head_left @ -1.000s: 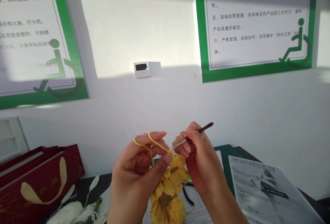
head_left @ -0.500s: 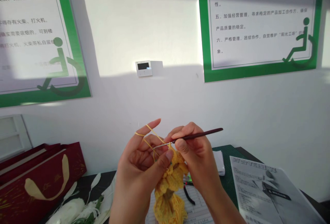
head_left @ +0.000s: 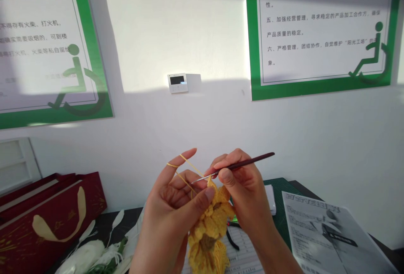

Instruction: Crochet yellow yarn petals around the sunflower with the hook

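Yellow crocheted piece (head_left: 210,227), ruffled, hanging at 6 o'clock below the hands; left hand (head_left: 172,211) pinches its top edge, forefinger raised and spread from the others (yarn (head_left: 191,165) looped over it); right hand (head_left: 244,194) has thumb and forefinger clamped on a dark-handled crochet hook (head_left: 249,162).

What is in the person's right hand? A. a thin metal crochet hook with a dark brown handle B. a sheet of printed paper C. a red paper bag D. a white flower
A. The right hand pinches the thin metal crochet hook with a dark brown handle in its fingers, near the yellow yarn looped over the left hand.
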A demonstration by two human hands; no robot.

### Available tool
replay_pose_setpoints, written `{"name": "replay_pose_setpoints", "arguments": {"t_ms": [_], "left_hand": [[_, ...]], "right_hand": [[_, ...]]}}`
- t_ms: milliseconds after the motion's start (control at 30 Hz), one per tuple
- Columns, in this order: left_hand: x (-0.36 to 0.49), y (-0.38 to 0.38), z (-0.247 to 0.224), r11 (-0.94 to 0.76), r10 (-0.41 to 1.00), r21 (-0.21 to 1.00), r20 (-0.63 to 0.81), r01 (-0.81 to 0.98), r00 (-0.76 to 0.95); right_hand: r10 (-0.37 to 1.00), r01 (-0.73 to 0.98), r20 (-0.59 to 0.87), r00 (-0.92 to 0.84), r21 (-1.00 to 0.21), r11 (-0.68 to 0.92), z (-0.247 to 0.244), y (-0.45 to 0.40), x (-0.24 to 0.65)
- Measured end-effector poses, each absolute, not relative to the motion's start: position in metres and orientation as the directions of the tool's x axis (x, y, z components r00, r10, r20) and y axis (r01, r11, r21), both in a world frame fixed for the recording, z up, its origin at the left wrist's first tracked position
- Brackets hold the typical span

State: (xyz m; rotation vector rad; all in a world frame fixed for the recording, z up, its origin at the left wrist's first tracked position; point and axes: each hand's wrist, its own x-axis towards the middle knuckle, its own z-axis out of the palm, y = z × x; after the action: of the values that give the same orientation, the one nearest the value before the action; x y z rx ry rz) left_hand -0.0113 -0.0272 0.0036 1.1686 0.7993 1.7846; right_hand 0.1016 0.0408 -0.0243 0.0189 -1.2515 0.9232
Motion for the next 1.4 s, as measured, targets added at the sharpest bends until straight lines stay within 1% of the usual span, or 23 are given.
{"name": "replay_pose_setpoints", "arguments": {"t_ms": [233, 433, 667, 833, 1033, 1200, 1333, 1400], "left_hand": [[-0.018, -0.032, 0.007, -0.393, 0.918, 0.879, 0.361, -0.27, -0.161], [-0.022, -0.032, 0.012, -0.356, 0.934, 0.884, 0.33, -0.303, -0.133], [-0.025, -0.033, 0.013, -0.34, 0.94, 0.899, 0.324, -0.276, -0.102], [-0.025, -0.033, 0.012, -0.34, 0.94, 0.907, 0.331, -0.25, -0.079], [-0.023, -0.036, 0.012, -0.341, 0.939, 0.917, 0.324, -0.208, -0.111], [-0.023, -0.036, 0.012, -0.322, 0.946, 0.929, 0.308, -0.181, -0.103], [-0.021, -0.036, 0.012, -0.33, 0.941, 0.931, 0.311, -0.159, -0.133], [-0.02, -0.037, 0.011, -0.341, 0.935, 0.93, 0.321, -0.135, -0.154]], "right_hand": [[0.575, -0.647, 0.813, -0.093, -0.488, 0.586, -0.024, 0.047, 0.105], [0.571, -0.691, 0.812, -0.117, -0.48, 0.54, -0.024, 0.045, 0.105], [0.52, -0.722, 0.843, -0.138, -0.445, 0.529, -0.023, 0.047, 0.109], [0.462, -0.682, 0.876, -0.139, -0.423, 0.597, -0.022, 0.047, 0.116], [0.394, -0.618, 0.909, -0.138, -0.39, 0.683, -0.02, 0.05, 0.126], [0.284, -0.538, 0.951, -0.119, -0.302, 0.787, -0.019, 0.046, 0.134], [0.229, -0.427, 0.967, -0.108, -0.253, 0.868, -0.021, 0.04, 0.137], [0.181, -0.369, 0.977, -0.112, -0.21, 0.905, -0.022, 0.039, 0.138]]}}
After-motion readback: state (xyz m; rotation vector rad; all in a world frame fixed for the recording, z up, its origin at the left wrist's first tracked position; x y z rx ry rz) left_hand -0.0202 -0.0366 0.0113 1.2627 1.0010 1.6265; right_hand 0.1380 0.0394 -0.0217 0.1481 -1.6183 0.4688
